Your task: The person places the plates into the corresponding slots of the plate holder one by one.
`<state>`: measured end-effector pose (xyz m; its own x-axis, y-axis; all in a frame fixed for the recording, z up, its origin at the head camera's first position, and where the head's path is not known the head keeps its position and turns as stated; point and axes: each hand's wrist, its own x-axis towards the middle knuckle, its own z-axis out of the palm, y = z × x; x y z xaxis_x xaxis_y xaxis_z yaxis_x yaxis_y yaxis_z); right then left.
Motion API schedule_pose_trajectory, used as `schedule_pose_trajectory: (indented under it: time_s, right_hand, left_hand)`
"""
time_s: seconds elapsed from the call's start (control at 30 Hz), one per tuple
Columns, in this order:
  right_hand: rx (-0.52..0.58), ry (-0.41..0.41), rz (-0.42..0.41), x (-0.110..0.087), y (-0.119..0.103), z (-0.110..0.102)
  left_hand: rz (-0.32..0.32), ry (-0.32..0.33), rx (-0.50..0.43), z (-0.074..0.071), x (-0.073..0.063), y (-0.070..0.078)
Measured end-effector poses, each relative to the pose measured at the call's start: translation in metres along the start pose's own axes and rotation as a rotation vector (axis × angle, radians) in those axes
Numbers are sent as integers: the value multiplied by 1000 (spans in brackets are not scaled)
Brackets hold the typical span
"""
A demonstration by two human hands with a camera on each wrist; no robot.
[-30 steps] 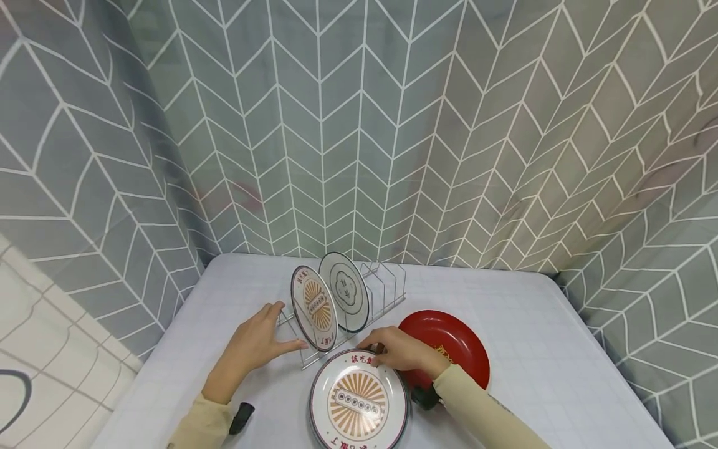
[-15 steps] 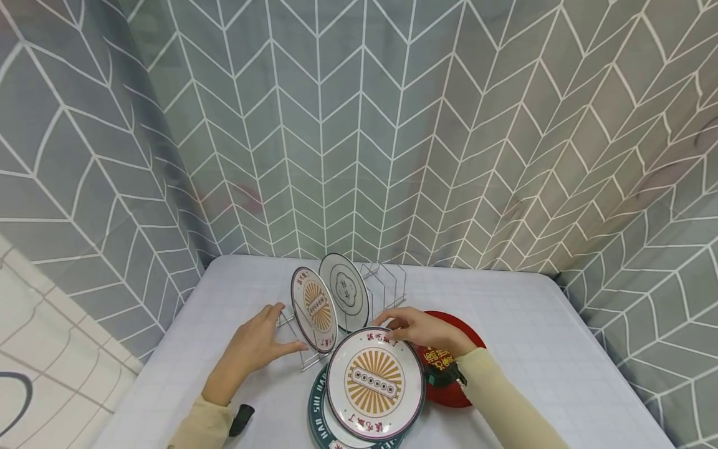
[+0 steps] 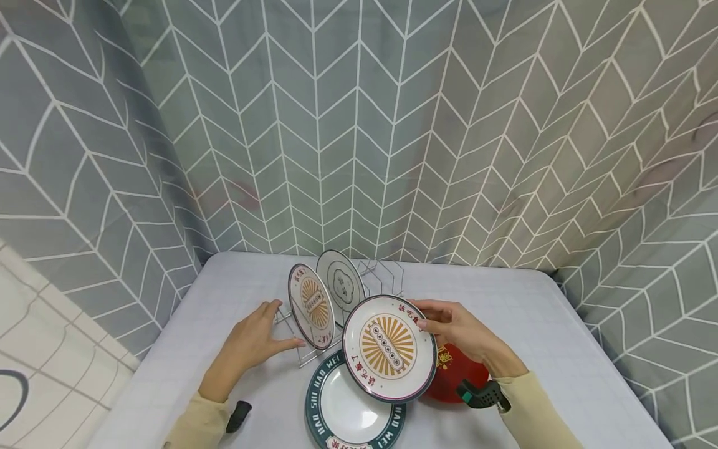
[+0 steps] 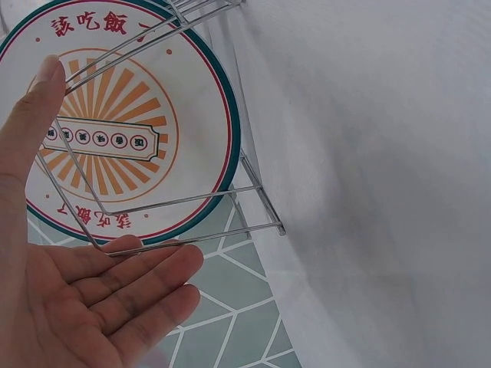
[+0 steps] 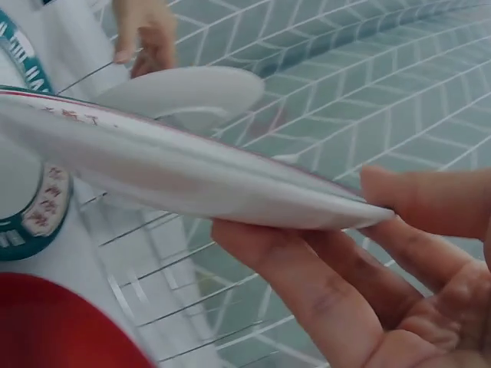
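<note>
My right hand (image 3: 462, 327) grips the right rim of a white plate (image 3: 389, 349) with an orange sunburst and red characters, thumb on its face and fingers beneath in the right wrist view. The plate is lifted and tilted, above a green-rimmed plate (image 3: 314, 408) on the table. My left hand (image 3: 252, 343) spans the end of a wire dish rack (image 4: 261, 192), with fairly straight fingers at its wires. Another sunburst plate (image 3: 312, 305) stands in the rack near that hand. Behind it stands a white plate with a grey pattern (image 3: 342, 284).
A red plate (image 3: 449, 380) lies at the right, partly hidden by my right hand and the lifted plate. Bare wire slots (image 3: 387, 274) show at the rack's far right end. A patterned curtain (image 3: 359, 125) hangs behind the white-covered table (image 3: 533, 349).
My right hand has lifted the sunburst plate off the stack and carried it up and right, tilting it. The green-rimmed plate beneath has come into view. My left hand stays at the rack.
</note>
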<state>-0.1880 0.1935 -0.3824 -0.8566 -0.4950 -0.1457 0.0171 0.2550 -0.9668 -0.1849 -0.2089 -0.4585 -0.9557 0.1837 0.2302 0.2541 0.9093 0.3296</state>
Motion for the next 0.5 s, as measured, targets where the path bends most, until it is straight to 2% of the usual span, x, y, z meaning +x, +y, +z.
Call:
schedule_pose_trajectory:
  time_s: [0.1, 0.3, 0.4, 0.5]
  right_hand:
    - [-30, 87, -19, -9, -12, -5]
    - [-79, 321, -133, -28, -43, -30]
    - [-85, 383, -150, -25, -55, -38]
    - [-101, 419, -159, -10, -64, -41]
  left_hand:
    - [-3, 5, -4, 1, 0, 0]
    - [0, 7, -9, 1, 0, 1]
    - [-3, 0, -10, 1, 0, 1]
    - [-6, 1, -17, 2, 0, 2]
